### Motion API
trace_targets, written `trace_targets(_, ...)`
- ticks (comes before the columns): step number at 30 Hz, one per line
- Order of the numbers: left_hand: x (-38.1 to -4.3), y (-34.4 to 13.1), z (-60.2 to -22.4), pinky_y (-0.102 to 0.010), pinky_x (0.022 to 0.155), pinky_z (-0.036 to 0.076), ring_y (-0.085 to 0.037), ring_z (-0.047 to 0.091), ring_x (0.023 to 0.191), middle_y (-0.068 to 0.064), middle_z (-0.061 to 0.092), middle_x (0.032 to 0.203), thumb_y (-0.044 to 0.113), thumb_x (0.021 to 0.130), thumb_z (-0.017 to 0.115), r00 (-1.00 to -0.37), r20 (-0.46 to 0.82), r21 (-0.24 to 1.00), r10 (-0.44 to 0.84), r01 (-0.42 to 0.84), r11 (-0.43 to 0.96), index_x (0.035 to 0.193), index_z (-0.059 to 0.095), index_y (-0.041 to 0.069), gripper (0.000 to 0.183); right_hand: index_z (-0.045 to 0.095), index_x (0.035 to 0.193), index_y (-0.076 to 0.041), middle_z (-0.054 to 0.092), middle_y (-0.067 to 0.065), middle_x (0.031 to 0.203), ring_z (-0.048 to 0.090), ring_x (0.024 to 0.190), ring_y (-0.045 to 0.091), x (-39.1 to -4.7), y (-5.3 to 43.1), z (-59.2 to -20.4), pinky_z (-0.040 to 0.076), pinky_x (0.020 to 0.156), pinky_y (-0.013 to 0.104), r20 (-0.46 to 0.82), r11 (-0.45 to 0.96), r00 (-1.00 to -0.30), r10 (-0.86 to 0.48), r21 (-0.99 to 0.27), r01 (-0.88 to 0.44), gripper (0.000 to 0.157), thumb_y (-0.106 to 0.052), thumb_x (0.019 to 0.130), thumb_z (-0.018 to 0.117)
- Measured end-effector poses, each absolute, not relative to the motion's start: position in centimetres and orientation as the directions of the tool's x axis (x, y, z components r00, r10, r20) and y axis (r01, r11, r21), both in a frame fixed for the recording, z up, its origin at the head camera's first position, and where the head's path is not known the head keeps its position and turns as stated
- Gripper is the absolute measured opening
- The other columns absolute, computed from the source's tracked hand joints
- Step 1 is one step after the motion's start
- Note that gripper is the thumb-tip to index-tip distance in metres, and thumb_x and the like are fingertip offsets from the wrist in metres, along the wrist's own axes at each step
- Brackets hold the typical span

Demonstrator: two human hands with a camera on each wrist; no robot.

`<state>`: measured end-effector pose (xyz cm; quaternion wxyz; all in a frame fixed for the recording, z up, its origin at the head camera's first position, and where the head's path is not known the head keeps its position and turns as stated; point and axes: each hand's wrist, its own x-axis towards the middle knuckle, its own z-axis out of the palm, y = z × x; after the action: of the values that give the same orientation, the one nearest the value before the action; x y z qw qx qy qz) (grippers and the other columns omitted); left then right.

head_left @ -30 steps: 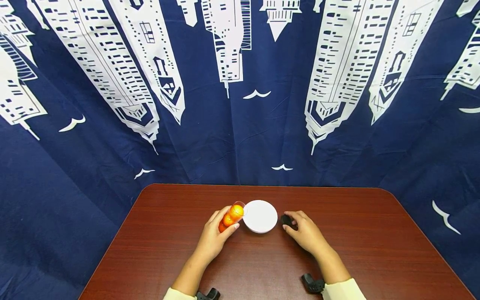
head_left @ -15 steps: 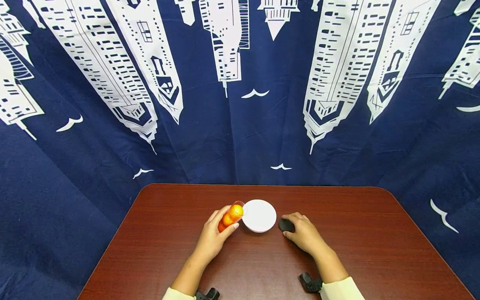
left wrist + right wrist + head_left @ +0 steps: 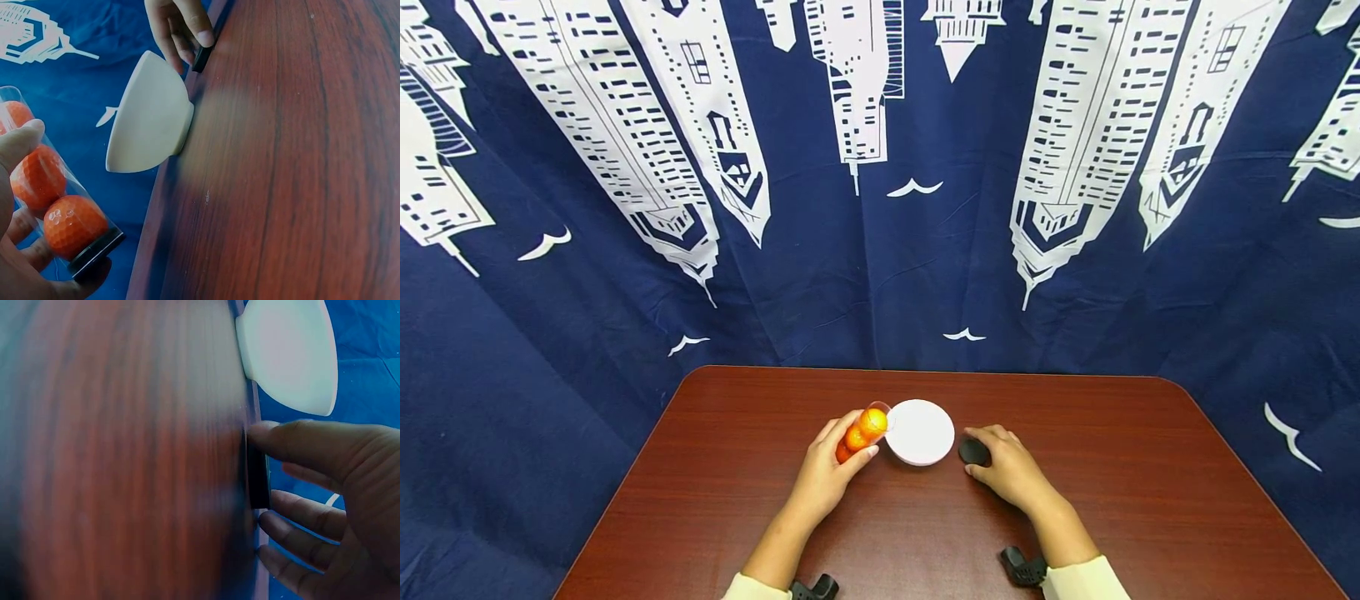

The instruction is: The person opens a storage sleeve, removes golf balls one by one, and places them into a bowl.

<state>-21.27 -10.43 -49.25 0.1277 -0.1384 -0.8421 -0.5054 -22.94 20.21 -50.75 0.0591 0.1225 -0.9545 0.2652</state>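
My left hand point(image 3: 826, 473) grips a clear tube point(image 3: 70, 180) of orange golf balls point(image 3: 75, 226), tilted toward the bowl. A black cap closes the tube's lower end, and its upper end leans close to the rim of the white bowl point(image 3: 920, 432). To the right of the bowl, a round black lid point(image 3: 973, 451) lies flat on the table. My right hand point(image 3: 1011, 468) is spread around this lid, with thumb and fingers at its edges. In the right wrist view the thumb tip point(image 3: 264, 428) is at the lid's upper edge; firm contact cannot be told.
The brown wooden table point(image 3: 880, 533) has rounded far corners. Behind it hangs a blue cloth point(image 3: 820, 283) printed with white buildings and birds. A black wrist camera point(image 3: 1024, 567) sits on my right wrist.
The black lid was tilted in my right hand's fingers a second ago and now lies flat on the table. My right hand has loosened around it. The left hand and tube keep their place.
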Motion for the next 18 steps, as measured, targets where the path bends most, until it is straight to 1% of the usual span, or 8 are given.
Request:
trace_targets(5, -21.2, -10.5, -49.2, -0.034, 0.093, 0.052, -0.015, 0.062, 0.107, 0.002, 0.066, 0.123, 0.028, 0.085, 0.082, -0.922, 0.375, 0.807, 0.092, 0.374, 0.457, 0.134, 0.063, 0.03, 0.052, 0.06, 0.139, -0.008, 0.06, 0.016, 0.132, 0.056, 0.125, 0.038, -22.9, 20.2, -50.4, 0.047, 0.103, 0.058, 0.235, 0.812, -0.953, -0.193, -0.506, -0.29, 0.06, -0.017, 0.084, 0.082)
trace_targets(11, -20.9, -10.5, -49.2, -0.035, 0.096, 0.052, -0.014, 0.061, 0.109, 0.006, 0.065, 0.124, 0.028, 0.083, 0.084, -0.93, 0.36, 0.811, 0.081, 0.354, 0.466, 0.132, 0.063, 0.034, 0.054, 0.06, 0.138, -0.01, 0.059, 0.012, 0.133, 0.058, 0.125, 0.035, -22.3, 20.0, -49.1, 0.049, 0.102, 0.057, 0.33, 0.759, -0.927, -0.178, -0.553, -0.343, 0.052, -0.017, 0.089, 0.077)
trace_targets(15, -20.8, -10.2, -49.1, -0.037, 0.096, 0.051, -0.015, 0.06, 0.11, 0.005, 0.066, 0.123, 0.027, 0.082, 0.085, -0.918, 0.391, 0.788, 0.064, 0.37, 0.492, 0.131, 0.064, 0.032, 0.053, 0.061, 0.137, -0.013, 0.063, 0.007, 0.129, 0.064, 0.119, 0.03, -21.9, 19.7, -48.2, 0.051, 0.1, 0.053, 0.4, 0.724, -0.898, -0.182, -0.563, -0.398, 0.049, -0.017, 0.091, 0.076)
trace_targets(18, -20.8, -10.0, -48.9, -0.039, 0.094, 0.049, -0.017, 0.058, 0.109, 0.004, 0.067, 0.122, 0.025, 0.081, 0.086, -0.902, 0.43, 0.761, 0.036, 0.383, 0.524, 0.13, 0.066, 0.027, 0.053, 0.063, 0.136, -0.014, 0.066, 0.004, 0.125, 0.068, 0.112, 0.025, -21.5, 19.3, -47.4, 0.054, 0.095, 0.048, 0.443, 0.685, -0.876, -0.19, -0.58, -0.441, 0.048, -0.015, 0.09, 0.076)
